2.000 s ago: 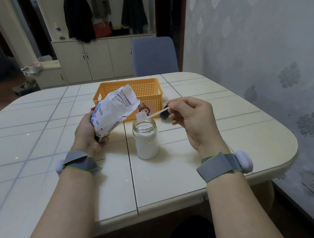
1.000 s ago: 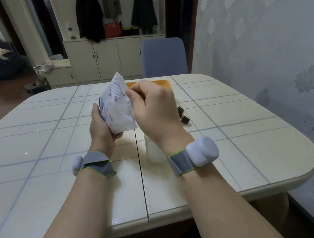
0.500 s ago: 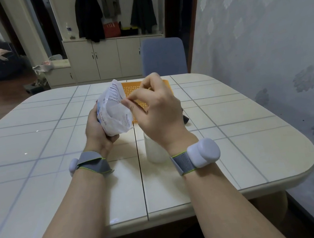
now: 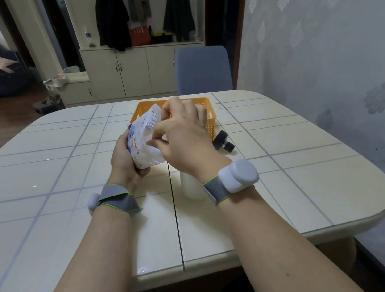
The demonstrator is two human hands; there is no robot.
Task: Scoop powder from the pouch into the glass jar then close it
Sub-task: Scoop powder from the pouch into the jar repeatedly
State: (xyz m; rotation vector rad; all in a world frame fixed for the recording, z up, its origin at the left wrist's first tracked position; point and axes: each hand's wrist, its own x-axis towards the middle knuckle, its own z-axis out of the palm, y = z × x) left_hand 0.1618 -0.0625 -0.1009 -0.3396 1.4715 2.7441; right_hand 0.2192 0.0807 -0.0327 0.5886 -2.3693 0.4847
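Pouch is gripped by left hand at centre frame; right hand is curled at its mouth, hold indiscernible.

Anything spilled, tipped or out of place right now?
Nothing stands out. No spill shows on the table; the black lid lies beside the orange basket; the right wrist hides most of the jar.

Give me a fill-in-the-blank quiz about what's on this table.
The left hand grips the ____.
The basket behind both hands is ____.
The white jar stands partly hidden behind the ____ wrist.
The black lid lies on the ____.
Missing words: pouch; orange; right; table.
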